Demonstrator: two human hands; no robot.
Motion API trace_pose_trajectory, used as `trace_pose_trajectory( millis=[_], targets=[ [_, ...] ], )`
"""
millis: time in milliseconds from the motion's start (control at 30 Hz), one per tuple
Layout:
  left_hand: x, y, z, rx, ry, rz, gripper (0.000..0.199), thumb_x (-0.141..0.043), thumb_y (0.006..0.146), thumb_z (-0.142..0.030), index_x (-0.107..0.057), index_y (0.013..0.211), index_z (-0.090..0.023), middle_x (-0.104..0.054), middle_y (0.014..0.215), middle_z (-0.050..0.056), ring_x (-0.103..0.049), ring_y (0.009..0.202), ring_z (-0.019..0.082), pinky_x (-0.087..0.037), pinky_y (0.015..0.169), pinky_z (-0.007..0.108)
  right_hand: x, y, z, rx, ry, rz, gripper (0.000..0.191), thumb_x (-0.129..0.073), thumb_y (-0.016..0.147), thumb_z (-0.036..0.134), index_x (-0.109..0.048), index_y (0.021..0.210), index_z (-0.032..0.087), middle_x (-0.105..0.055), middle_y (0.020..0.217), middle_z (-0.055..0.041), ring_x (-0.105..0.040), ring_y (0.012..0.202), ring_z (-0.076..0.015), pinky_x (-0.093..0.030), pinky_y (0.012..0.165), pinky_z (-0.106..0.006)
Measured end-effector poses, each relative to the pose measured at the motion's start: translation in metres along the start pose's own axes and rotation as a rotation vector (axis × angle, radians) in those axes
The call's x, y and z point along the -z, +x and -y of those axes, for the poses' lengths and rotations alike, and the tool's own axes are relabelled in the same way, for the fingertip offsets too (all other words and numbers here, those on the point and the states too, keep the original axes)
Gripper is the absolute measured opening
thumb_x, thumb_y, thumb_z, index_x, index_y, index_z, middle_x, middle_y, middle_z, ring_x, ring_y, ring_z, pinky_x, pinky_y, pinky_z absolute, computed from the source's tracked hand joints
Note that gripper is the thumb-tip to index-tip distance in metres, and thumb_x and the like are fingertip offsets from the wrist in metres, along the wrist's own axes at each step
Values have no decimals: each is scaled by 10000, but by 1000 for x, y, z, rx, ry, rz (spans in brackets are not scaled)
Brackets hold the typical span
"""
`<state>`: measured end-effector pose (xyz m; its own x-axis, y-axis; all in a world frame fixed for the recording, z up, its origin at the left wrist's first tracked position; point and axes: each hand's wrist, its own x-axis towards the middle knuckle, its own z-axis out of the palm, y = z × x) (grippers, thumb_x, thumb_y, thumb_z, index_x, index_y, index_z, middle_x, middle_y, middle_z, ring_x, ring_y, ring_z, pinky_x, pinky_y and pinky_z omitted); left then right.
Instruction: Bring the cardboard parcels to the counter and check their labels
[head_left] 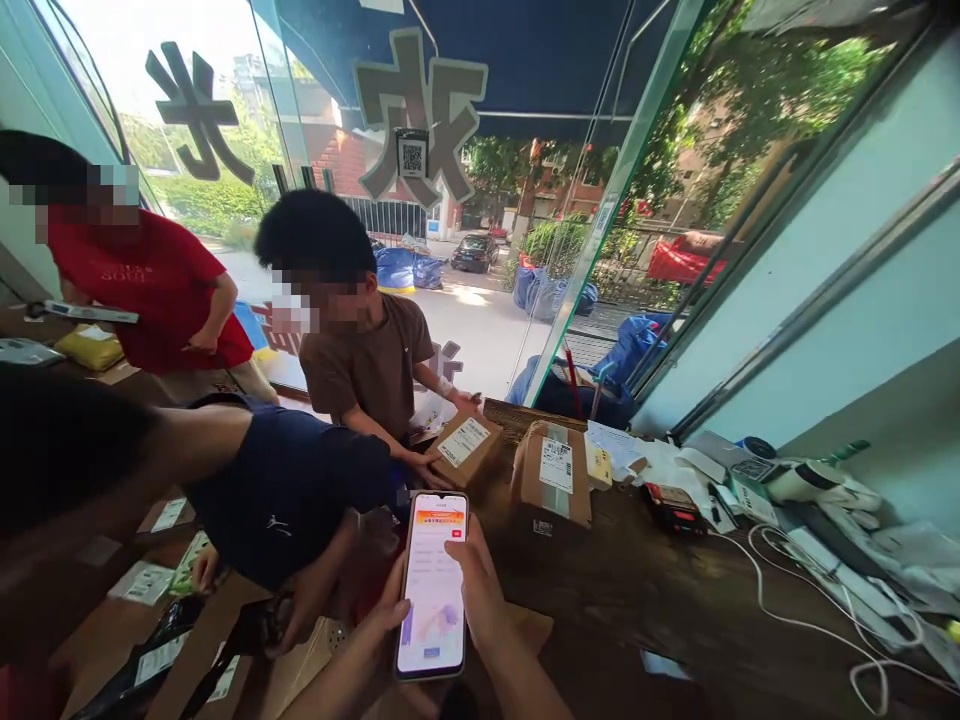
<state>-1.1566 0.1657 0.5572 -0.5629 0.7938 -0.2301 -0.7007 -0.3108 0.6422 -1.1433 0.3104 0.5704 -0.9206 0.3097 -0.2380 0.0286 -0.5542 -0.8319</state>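
Observation:
A smartphone (433, 600) with a lit screen is held upright between both of my hands, over the dark wooden table. My left hand (390, 600) grips its left edge, thumb on the side of the screen. My right hand (480, 575) wraps the right edge, and its thumb lies over the upper right of the screen. The screen shows an orange banner and a small red button; its text is too small to read. Beyond the phone, a cardboard box (466, 450) with a white label is touched by a person in a brown shirt.
A taped cardboard box (553, 475) stands on the table (615, 590). White cables (761, 580), papers and a black-and-red device (675, 508) lie to the right. A person in dark blue (292, 490) leans in at left, over labelled parcels (142, 583). Another person wears red (150, 290).

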Motion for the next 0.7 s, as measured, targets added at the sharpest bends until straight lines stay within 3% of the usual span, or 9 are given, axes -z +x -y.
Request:
trace_pose_trajectory(
  millis=[167,367,433,500,567,633,700],
  targets=[
    [13,-17,-15,34,4,72,711,-486,849,-391,-117,1455,-355,-436,1420,45,-440,1248,312,-466,898,461,-18,-11,-4,59,-60,42,314,-535,631,322,-491,921,213,-672,818,0,-600,745,-191,-438,697,-315],
    [30,-28,-8,-62,-50,99,684,-490,844,-361,-181,1453,-315,-432,1426,47,-366,1322,282,-289,1085,487,-37,-22,-2,88,-185,82,344,-543,671,302,-468,997,224,-673,868,-9,-595,734,-193,-434,687,-329],
    [49,-31,-8,-48,-94,117,707,-506,833,-374,-171,1453,-323,-444,1416,62,-363,1323,309,-279,1078,541,-43,-23,-4,106,-197,94,345,-561,663,305,-487,987,216,-678,879,-21,-597,747,-200,-438,698,-338],
    [76,-35,-18,54,-129,126,751,-562,798,-381,-186,1447,-342,-486,1380,66,-388,1303,337,-315,1049,575,-47,-23,-12,98,-156,99,380,-582,654,324,-502,1007,209,-686,882,-32,-607,776,-215,-445,704,-345],
    [106,-44,-39,170,-139,115,810,-638,734,-385,-233,1435,-348,-553,1312,74,-420,1272,370,-362,1013,587,-50,-20,-25,73,-74,122,445,-603,650,383,-514,1048,205,-695,898,-45,-620,828,-240,-459,716,-358],
    [133,-57,-63,190,-136,95,894,-709,655,-383,-270,1431,-321,-637,1186,101,-457,1227,410,-396,976,603,-49,-12,-41,52,-23,135,519,-617,645,472,-537,1085,209,-697,959,-59,-619,911,-268,-473,743,-377],
    [157,-73,-83,187,-153,60,960,-747,602,-373,-276,1435,-287,-703,1002,116,-502,1170,436,-409,954,616,-43,0,-55,59,-70,56,556,-621,640,575,-584,1067,221,-684,1045,-65,-588,1021,-273,-471,813,-380]
  ],
)
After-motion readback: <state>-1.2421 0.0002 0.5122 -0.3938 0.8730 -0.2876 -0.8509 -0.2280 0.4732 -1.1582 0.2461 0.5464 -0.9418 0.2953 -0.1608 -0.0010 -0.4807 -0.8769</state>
